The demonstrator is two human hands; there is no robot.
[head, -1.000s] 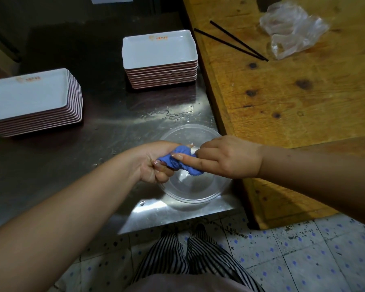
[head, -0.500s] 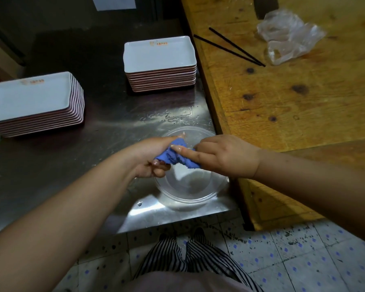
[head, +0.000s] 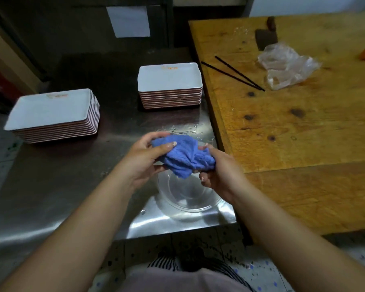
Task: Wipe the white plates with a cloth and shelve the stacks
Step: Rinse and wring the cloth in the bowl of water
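A crumpled blue cloth (head: 182, 155) hangs between both hands above a clear bowl (head: 188, 197). My left hand (head: 144, 157) grips its left end with the thumb on top. My right hand (head: 218, 171) grips its right end. Two stacks of white rectangular plates stand on the steel table (head: 51, 186): a wide stack at the left (head: 53, 114) and a smaller stack further back in the middle (head: 170, 85).
A wooden table (head: 293, 123) adjoins the steel table on the right, carrying two black chopsticks (head: 232, 73), a crumpled clear plastic bag (head: 287, 64) and a dark block (head: 266, 36). Water droplets lie on the steel behind the bowl.
Both hands have lifted the cloth up out of the bowl and it now spreads wider between them. The view has tilted, showing more of the back wall.
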